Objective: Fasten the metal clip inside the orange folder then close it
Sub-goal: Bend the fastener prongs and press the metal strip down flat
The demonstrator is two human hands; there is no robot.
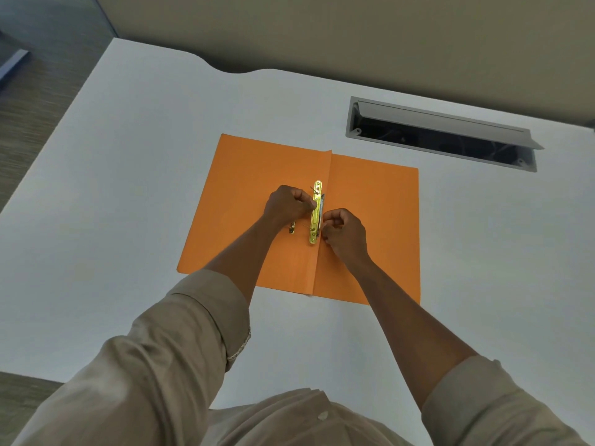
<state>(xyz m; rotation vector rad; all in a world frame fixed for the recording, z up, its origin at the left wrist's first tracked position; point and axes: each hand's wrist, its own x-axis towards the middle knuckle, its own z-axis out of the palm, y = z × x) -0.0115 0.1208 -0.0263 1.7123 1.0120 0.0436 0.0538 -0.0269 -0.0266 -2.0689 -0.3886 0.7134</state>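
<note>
Rolled beige sleeves reach forward over a white surface. Both hands are curled nearly closed: the left hand pinches the brass metal clip from its left side, the right hand pinches its lower end. The orange folder lies open flat, clip along its centre fold.

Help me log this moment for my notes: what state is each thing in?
orange folder: open, lying flat on the table.
metal clip: on the spine fold, prongs up, not yet fastened.
cable hatch: lid open.
left hand: closed, thumb pressing the clip.
right hand: fingers pinched at the clip's lower end.
</note>
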